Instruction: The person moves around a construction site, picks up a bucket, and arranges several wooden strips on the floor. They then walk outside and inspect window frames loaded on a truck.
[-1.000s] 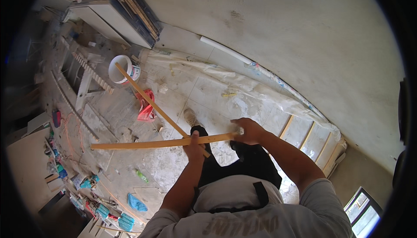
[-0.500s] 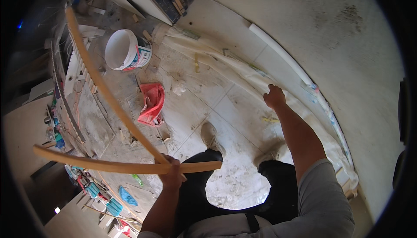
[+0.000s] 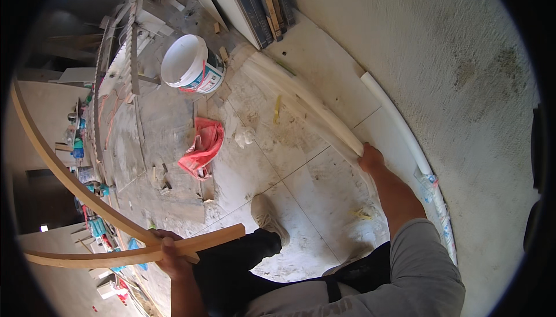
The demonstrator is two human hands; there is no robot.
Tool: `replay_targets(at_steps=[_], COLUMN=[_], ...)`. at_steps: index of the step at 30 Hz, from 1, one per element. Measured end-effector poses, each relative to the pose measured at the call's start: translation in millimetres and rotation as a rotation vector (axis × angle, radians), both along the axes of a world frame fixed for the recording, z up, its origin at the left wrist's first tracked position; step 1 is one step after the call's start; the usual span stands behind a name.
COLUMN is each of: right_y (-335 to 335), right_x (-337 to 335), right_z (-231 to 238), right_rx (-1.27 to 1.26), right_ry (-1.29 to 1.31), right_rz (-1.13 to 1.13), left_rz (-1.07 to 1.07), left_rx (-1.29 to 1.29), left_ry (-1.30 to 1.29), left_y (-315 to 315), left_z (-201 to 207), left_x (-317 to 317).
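Observation:
My left hand is closed around two long wooden strips that cross in its grip. One wooden strip reaches up and away at the left; the other wooden strip lies across my thigh, its cut end near my knee. On the other side, my right hand grips a cream, translucent plastic sheet. The sheet runs in a gathered fold from my fist to the far end of the wall. My fingertips are partly hidden by the back of the hand.
A white bucket and a crumpled red bag rest on the dusty tiled floor. A white pipe lies along the right wall. Boards lean at the back. A toothed strip and scattered tools are at left.
My right hand has gone from above the plastic sheet to gripping it, and the sheet is drawn into a tighter fold. The left hand has moved left and down with the wooden strips.

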State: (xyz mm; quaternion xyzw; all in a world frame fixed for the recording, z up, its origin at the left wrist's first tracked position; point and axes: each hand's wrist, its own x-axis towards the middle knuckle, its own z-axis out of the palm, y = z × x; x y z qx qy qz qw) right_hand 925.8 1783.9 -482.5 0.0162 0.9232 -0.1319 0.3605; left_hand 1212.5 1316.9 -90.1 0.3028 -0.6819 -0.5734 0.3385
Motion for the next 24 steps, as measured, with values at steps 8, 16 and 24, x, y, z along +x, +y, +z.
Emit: replay_targets(at_steps=[8, 16, 24], right_y=[17.9, 36.2, 20.1], right_x=[11.5, 9.6, 1.9], right_z=[26.4, 26.2, 0.3], right_rx=[-0.148, -0.104, 0.158], right_ry=[0.182, 0.250, 0.170], right_rz=[-0.003, 0.026, -0.104], left_rz=[-0.030, -0.039, -0.073], left_rx=[0.032, 0.017, 0.024], left_ry=[-0.052, -0.011, -0.021], left_y=[18.7, 51.1, 55.5], left_z=[8.4, 10.6, 11.6], left_x=[23.9, 11.6, 7.4])
